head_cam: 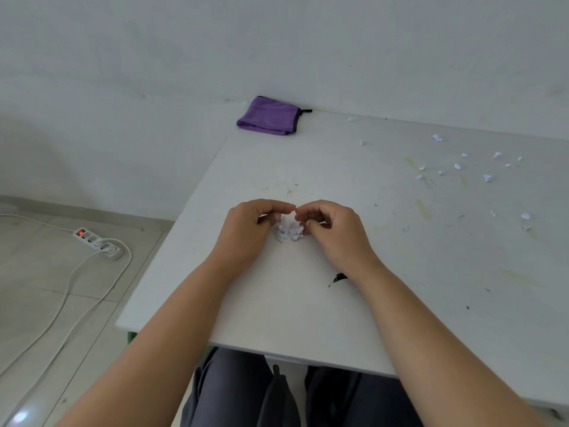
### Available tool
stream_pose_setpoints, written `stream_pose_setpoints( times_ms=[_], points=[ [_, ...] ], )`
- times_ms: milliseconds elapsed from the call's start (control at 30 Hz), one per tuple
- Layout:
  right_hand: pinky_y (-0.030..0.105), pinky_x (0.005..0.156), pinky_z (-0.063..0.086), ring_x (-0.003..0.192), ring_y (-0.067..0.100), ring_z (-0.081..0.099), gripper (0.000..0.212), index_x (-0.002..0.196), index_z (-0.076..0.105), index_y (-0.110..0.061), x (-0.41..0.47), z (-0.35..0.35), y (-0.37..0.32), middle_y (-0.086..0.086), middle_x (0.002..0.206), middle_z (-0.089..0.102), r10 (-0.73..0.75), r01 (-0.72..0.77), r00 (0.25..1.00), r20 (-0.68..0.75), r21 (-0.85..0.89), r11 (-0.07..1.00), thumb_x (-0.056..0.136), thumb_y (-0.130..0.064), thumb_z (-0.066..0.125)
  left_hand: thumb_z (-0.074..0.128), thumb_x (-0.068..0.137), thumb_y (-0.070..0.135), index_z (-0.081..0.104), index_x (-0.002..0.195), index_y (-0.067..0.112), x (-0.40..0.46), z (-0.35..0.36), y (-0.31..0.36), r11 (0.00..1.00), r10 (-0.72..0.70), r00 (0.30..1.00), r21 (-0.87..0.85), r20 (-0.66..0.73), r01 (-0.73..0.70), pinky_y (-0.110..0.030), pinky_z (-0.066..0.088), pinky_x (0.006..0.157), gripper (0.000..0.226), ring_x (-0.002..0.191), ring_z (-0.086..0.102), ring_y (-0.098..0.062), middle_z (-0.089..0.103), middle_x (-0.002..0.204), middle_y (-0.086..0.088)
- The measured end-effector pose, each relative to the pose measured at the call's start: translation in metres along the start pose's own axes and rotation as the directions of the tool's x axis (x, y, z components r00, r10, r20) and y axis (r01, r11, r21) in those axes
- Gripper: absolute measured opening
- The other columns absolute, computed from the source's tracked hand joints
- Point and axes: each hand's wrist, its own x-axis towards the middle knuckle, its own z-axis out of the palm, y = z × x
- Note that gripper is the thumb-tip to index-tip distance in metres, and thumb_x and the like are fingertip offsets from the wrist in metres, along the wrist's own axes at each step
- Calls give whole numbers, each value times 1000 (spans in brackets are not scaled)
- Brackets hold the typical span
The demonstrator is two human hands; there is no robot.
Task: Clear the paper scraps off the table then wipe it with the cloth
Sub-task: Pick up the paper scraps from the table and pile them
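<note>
Scraps [289, 232] lie heaped in a small white pile at the middle of the tabletop [308, 306], cupped between both hands. The left hand [246, 229] curls round the pile's left side; the right hand [332, 229] curls round its right, fingertips nearly meeting above. Whether either grip truly pinches paper I cannot tell. To do this well, close both palms under the heap and lift it whole, so nothing spills. More bits [462, 164] sit well apart at the far right; the cloth [268, 117] waits at the far edge.
</note>
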Motion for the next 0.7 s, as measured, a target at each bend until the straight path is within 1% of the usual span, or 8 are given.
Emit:
stream_pose_setpoints(
  times_ms=[100, 233, 300, 367, 433, 533, 633, 700],
  points=[
    [16, 77, 51, 80, 3, 65, 31, 89, 70, -23, 0, -1, 0, -11, 87, 71, -11, 11, 1000, 7, 5, 1000, 83, 3, 53, 49, 93, 4, 70, 103, 28, -1, -7, -1, 1000, 13, 1000, 26, -5, -13, 1, 39, 76, 34, 93, 58, 3, 65, 100, 16],
    [13, 77, 49, 80, 1, 63, 30, 89, 70, -23, -2, -1, 1, -12, 87, 69, -13, 13, 1000, 11, 15, 1000, 82, 2, 57, 56, 87, 10, 69, 102, 34, -2, -20, -6, 994, -12, 1000, 109, -12, 13, 0, 39, 69, 32, 77, 58, -1, 65, 91, 16],
    [13, 76, 49, 80, 2, 62, 31, 90, 71, -23, -1, -2, 1, -11, 87, 69, -17, 17, 1000, 13, 1, 1000, 80, 4, 57, 57, 83, 10, 68, 106, 35, -3, -24, -7, 987, -27, 997, 161, 78, 14, 0, 37, 71, 36, 82, 57, 1, 63, 95, 17],
    [14, 76, 49, 79, 4, 61, 33, 89, 70, -23, -1, -2, 1, -12, 87, 68, -22, 22, 999, 28, -18, 1000, 79, 5, 57, 58, 80, 9, 67, 112, 32, -4, -24, -7, 972, -2, 984, 230, 178, -39, -1, 34, 78, 41, 94, 52, 1, 61, 105, 20],
    [15, 76, 49, 80, 6, 61, 32, 88, 69, -25, -1, -2, 2, -11, 87, 68, -24, 25, 999, 48, -22, 999, 78, 4, 60, 59, 78, 7, 66, 115, 28, -4, -22, -7, 954, 45, 979, 281, 200, -102, 0, 32, 79, 43, 98, 50, 0, 61, 110, 16],
    [11, 76, 48, 79, 3, 60, 29, 89, 69, -23, -1, -2, 3, -8, 89, 69, -14, 15, 997, 73, -8, 1000, 78, 3, 66, 60, 77, 2, 67, 115, 23, -6, -17, -4, 964, 85, 981, 234, 173, -125, 0, 37, 77, 44, 90, 55, 0, 64, 106, 11],
    [10, 77, 48, 80, 1, 62, 29, 92, 70, -18, 0, -1, 5, -5, 89, 70, -21, 22, 997, 73, -13, 1000, 78, 6, 64, 58, 77, -2, 68, 114, 22, -8, -13, 0, 969, 119, 979, 195, 165, -150, -8, 44, 84, 45, 90, 57, 1, 65, 107, 8],
    [10, 77, 48, 80, 1, 63, 30, 93, 71, -16, 1, 0, 6, -4, 89, 70, -32, 34, 997, 67, -29, 999, 78, 8, 62, 59, 78, -1, 69, 111, 21, -9, -13, 0, 972, 119, 981, 182, 156, -146, -14, 46, 85, 41, 90, 58, -2, 66, 104, 6]
  ],
)
